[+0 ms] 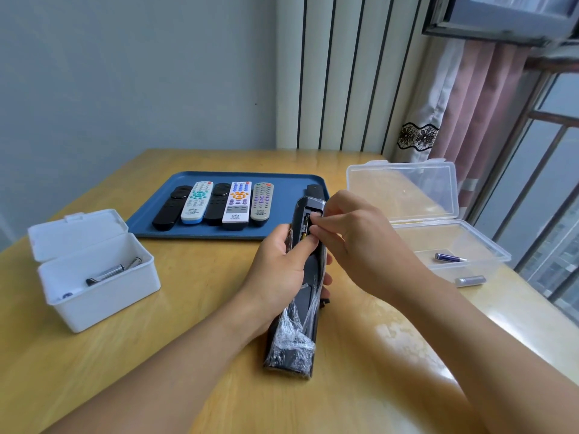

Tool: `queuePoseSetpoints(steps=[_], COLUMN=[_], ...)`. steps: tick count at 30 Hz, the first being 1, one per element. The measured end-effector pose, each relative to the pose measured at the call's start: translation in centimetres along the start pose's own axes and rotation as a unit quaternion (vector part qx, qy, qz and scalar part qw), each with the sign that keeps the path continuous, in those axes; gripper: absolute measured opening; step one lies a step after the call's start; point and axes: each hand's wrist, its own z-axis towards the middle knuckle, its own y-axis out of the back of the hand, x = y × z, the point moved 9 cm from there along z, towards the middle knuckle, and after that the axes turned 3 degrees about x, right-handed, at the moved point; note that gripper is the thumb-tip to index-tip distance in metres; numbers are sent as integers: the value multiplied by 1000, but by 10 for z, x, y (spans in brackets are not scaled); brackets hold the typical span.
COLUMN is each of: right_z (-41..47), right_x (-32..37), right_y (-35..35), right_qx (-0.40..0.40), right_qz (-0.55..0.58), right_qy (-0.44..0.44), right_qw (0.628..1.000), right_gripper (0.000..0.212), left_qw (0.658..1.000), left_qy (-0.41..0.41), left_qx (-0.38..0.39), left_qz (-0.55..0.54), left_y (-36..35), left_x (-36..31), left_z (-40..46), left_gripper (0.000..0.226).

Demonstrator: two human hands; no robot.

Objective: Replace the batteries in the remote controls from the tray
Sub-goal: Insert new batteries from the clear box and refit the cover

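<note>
Hands meet over a wooden table (194, 308), working on a long black remote (302, 296) wrapped at its near end in crinkled clear film. The left hand (283, 274) curls round the remote's middle, thumb pressed at the open battery compartment; its fingertips are mostly hidden behind the body. The right hand (354, 236) pinches down into that compartment, and whatever it holds is too covered to make out. Behind lies a smooth blue tray (282, 227) holding five remotes in a row, with a black piece partly hidden at its right edge. A white lidded box (103, 296) at left holds batteries; a clear plastic box (470, 242) at right holds one purple battery (449, 257).
</note>
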Motion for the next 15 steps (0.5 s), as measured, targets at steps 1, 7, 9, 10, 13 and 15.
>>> queuePoseSetpoints(steps=[1, 7, 9, 10, 13, 15], right_z=[-1, -2, -3, -4, -1, 1], right_x=[1, 7, 8, 8, 10, 15], right_y=[-1, -12, -22, -26, -31, -27], right_qx=[15, 108, 141, 153, 163, 140], right_qz=[-11, -91, -128, -136, -142, -129], right_qy=[-10, -47, -47, -46, -49, -36], right_qw=[1000, 989, 981, 978, 975, 981], right_gripper=[33, 43, 46, 47, 50, 52], left_qw=[1000, 999, 998, 998, 997, 997], left_qy=[1, 13, 27, 35, 39, 12], left_qx=[-5, -36, -41, -42, -49, -71], left_qz=[1, 14, 26, 33, 39, 35], left_y=[2, 14, 19, 21, 24, 28], left_x=[0, -2, 1, 3, 2, -9], left_z=[0, 4, 4, 3, 4, 4], left_gripper=[19, 14, 13, 13, 11, 13])
